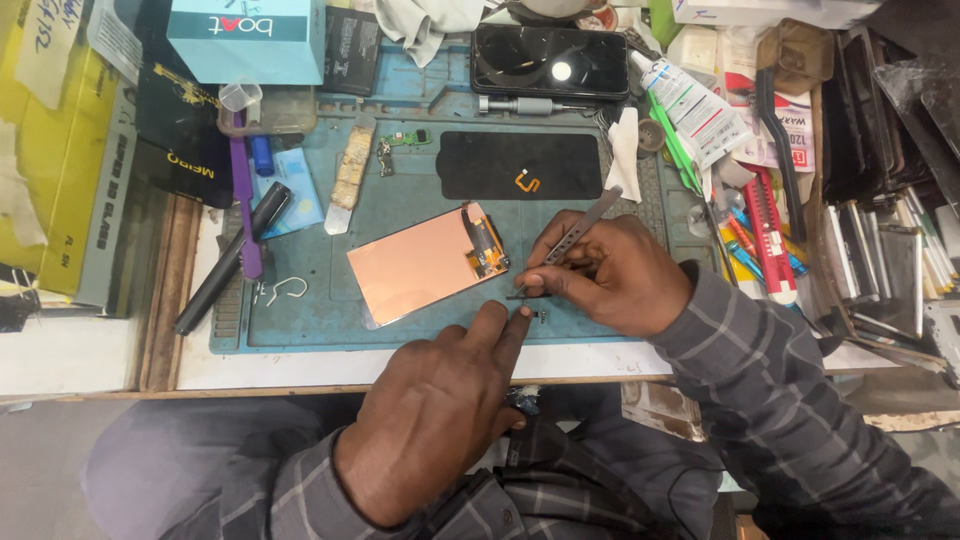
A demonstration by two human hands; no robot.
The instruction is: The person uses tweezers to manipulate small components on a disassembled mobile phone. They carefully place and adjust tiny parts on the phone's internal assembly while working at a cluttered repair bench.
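My right hand [610,275] grips metal tweezers [575,235], their tips down on the teal work mat [300,320] near its front edge. My left hand [440,410] holds nothing; its index finger stretches forward and presses on the mat beside the tweezer tips. A tiny dark part [541,317] lies just right of that fingertip. A copper-backed phone screen [420,262] with an orange flex connector [487,250] lies face down just left of the tweezers.
A black rectangular panel [520,165] and a dark phone [550,60] lie farther back. A black pen [232,258], purple tool [243,200] and small circuit board [408,138] sit left. Glue tube [690,100], cutters and stacked phone parts crowd the right.
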